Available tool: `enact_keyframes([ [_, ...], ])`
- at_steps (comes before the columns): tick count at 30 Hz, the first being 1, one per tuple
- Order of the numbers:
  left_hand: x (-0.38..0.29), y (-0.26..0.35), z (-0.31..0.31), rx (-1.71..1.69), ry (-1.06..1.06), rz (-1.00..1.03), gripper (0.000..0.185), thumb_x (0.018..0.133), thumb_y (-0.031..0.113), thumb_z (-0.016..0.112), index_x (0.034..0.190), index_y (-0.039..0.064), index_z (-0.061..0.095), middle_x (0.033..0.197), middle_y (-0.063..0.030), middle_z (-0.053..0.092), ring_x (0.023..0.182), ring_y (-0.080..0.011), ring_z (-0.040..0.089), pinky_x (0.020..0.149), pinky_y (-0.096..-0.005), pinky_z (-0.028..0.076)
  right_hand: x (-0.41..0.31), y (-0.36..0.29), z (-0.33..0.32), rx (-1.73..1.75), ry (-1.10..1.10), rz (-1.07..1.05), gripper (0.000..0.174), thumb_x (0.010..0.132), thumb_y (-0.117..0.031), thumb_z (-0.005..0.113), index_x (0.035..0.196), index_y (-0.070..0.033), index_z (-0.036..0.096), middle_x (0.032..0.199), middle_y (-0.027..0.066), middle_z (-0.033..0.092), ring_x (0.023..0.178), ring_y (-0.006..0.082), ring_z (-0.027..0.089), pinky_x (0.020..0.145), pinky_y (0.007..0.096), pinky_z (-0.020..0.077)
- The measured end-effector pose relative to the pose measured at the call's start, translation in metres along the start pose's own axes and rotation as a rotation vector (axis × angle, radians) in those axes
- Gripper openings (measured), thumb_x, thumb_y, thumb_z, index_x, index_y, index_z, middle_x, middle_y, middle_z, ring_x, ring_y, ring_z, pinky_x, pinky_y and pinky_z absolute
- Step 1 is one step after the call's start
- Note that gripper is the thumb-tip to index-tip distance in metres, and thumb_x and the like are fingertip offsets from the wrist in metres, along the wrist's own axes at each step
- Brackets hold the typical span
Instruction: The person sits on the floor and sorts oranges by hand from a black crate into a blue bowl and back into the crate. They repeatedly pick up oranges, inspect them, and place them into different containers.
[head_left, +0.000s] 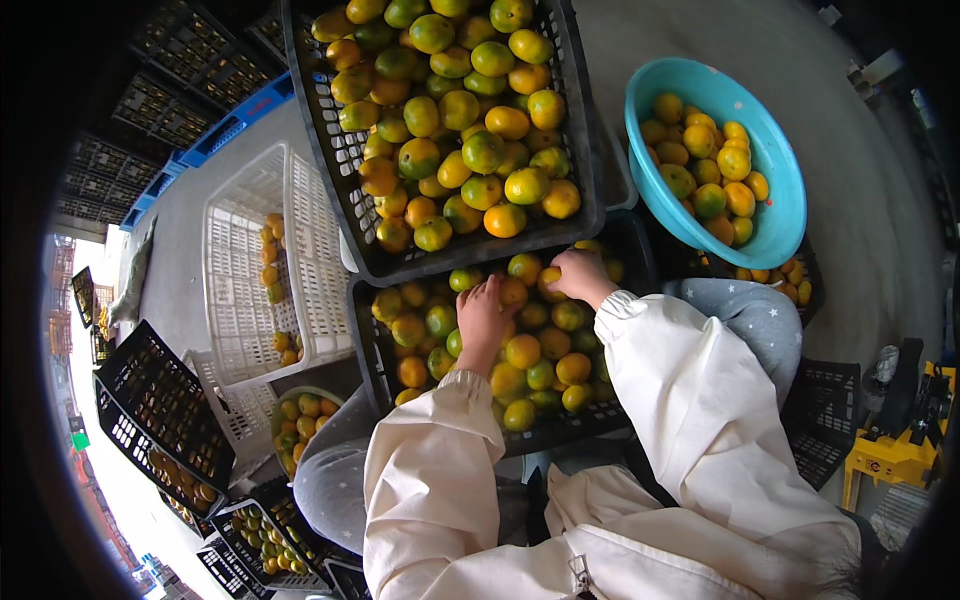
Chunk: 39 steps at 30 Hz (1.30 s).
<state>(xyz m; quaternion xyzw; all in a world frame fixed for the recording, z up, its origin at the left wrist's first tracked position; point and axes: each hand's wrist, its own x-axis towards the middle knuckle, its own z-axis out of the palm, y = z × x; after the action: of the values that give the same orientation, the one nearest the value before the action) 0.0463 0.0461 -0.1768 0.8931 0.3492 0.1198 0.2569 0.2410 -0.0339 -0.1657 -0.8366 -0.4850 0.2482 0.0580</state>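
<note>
A black plastic crate of green-and-orange mandarins sits before me, between my knees. Over its far half, my left hand has thumb and fingers around a mandarin. My right hand grips another mandarin near the crate's far right part, its fingertips on the fruit's side. Loose mandarins lie under and around both hands. Beyond, a second black crate heaped with mandarins overhangs the far rim of the near one.
At the right, a turquoise basin holds orange mandarins above another fruit crate. Left stand a white plastic crate, a fruit-filled bucket and a tilted black crate. Stacked crates on blue pallets line the back left. Yellow equipment is far right.
</note>
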Motion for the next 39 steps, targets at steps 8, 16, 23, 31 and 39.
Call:
enact_keyframes([
  [8,-0.012,0.002,0.005,0.151,0.055,0.167,0.059,0.082,0.035,0.070,0.131,0.008,0.049,0.136,-0.0107,0.052,0.126,-0.0265,0.049,0.107,-0.0425,0.034,0.011,0.016,0.011,-0.052,0.004,-0.141,0.036,0.077,-0.035,0.077,0.100,-0.008,0.068,0.104,0.0127,0.069,0.100,0.0309,0.064,0.087,0.0413,0.0504],
  [16,-0.026,0.049,0.024,0.257,-0.212,0.471,0.067,0.095,0.044,0.051,0.150,0.011,0.032,0.158,-0.0050,0.028,0.145,-0.0191,0.026,0.119,-0.0442,0.018,-0.020,0.057,-0.025,-0.153,0.384,-0.114,0.018,0.088,-0.019,0.060,0.086,-0.002,0.065,0.087,0.0178,0.067,0.084,0.0359,0.064,0.075,0.0458,0.0507],
  [23,-0.029,0.049,0.025,0.216,-0.297,0.413,0.065,0.094,0.043,0.052,0.149,0.013,0.034,0.159,-0.0019,0.026,0.145,-0.0170,0.026,0.118,-0.0465,0.017,-0.057,0.051,-0.013,0.203,0.211,-0.005,0.047,0.081,-0.029,0.073,0.116,-0.002,0.056,0.115,0.0229,0.060,0.106,0.0405,0.057,0.090,0.0432,0.0478],
  [31,-0.027,0.052,0.027,0.147,-0.274,0.384,0.061,0.090,0.036,0.059,0.143,0.012,0.042,0.157,-0.0001,0.030,0.144,-0.0159,0.029,0.117,-0.0486,0.021,-0.031,0.087,0.024,0.691,0.178,-0.026,0.041,0.081,0.004,0.067,0.119,-0.002,0.053,0.112,0.0112,0.061,0.103,0.0215,0.061,0.091,0.0322,0.0495],
  [39,-0.027,0.048,0.026,0.104,-0.243,0.369,0.056,0.088,0.033,0.063,0.137,0.011,0.048,0.154,-0.0005,0.034,0.142,-0.0169,0.033,0.115,-0.0478,0.025,-0.032,0.083,0.007,0.786,0.067,0.061,0.037,0.086,-0.005,0.060,0.122,-0.001,0.054,0.118,0.0184,0.062,0.113,0.0295,0.059,0.098,0.0362,0.0447],
])
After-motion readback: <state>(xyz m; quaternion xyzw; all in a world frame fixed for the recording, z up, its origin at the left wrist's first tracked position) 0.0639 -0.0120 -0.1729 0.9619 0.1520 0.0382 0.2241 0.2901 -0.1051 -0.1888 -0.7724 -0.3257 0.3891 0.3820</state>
